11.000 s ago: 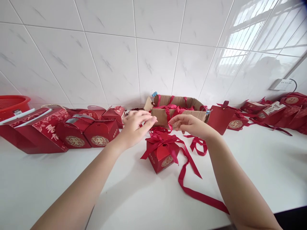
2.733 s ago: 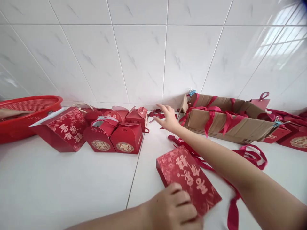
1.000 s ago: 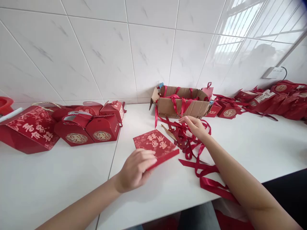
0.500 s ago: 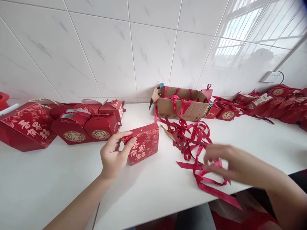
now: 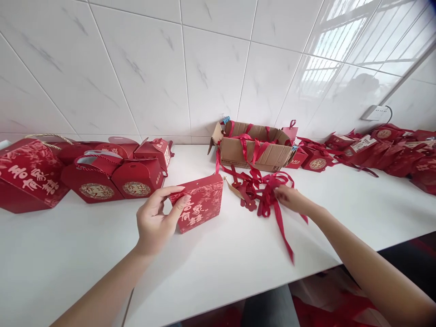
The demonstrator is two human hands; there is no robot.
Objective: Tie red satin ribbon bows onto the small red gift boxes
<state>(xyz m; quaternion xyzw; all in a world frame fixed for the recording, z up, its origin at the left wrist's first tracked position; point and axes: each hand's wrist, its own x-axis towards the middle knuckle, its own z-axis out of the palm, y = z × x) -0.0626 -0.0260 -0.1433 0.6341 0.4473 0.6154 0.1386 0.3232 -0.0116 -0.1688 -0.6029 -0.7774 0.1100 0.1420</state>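
Note:
Thumb in front and fingers behind, my left hand [image 5: 158, 220] grips the left side of a flat red box [image 5: 202, 204] with pale lettering, held upright at the table's middle. To the right, my right hand [image 5: 288, 199] is closed at the pile of red ribbons [image 5: 269, 200], fingers pressed together around some ribbon. Long ribbon ends hang below and beside it. Its fingertips are partly hidden by the ribbons. Small dark red tags [image 5: 248, 200] lie at the pile's left side.
An open cardboard box [image 5: 238, 152] with ribbons over its edges stands near the tiled wall. Red gift boxes [image 5: 97, 181] are grouped at the left. More red boxes [image 5: 316, 159] line the right back of the white table [image 5: 190, 281].
My right hand has moved forward and left, carrying ribbon from near the front edge up to the pile. My left hand still holds the red box. The view has shifted slightly right.

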